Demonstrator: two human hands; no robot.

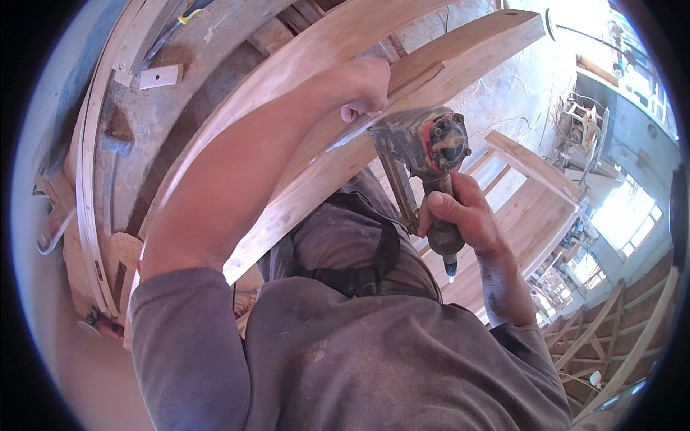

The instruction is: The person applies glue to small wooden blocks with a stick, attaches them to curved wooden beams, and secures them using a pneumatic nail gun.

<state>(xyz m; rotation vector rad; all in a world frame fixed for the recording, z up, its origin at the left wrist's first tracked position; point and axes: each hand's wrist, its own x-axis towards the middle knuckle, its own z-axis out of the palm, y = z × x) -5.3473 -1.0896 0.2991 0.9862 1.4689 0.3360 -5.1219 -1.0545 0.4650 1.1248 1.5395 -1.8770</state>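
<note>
My right hand (pixel 463 215) is wrapped around the handle of a worn black nail gun (pixel 442 144) with a red ring at its head. Its narrow magazine slants down beside the handle, and a metal air fitting shows at the handle's lower end. The gun's front end lies against or very close to a long wooden beam (pixel 316 183); I cannot tell which. Over the same beam, my left hand (pixel 366 86) is closed with curled fingers. Whatever those fingers hold, if anything, is hidden. A second, curved timber (pixel 287 79) runs alongside on the far side.
At the upper left, a screwdriver (pixel 188 14) with a yellow and dark handle lies near a small wooden block (pixel 161 77). A slatted wooden panel (pixel 503 215) stands to the right. Machinery (pixel 578 133) and bright windows (pixel 632 230) are farther right.
</note>
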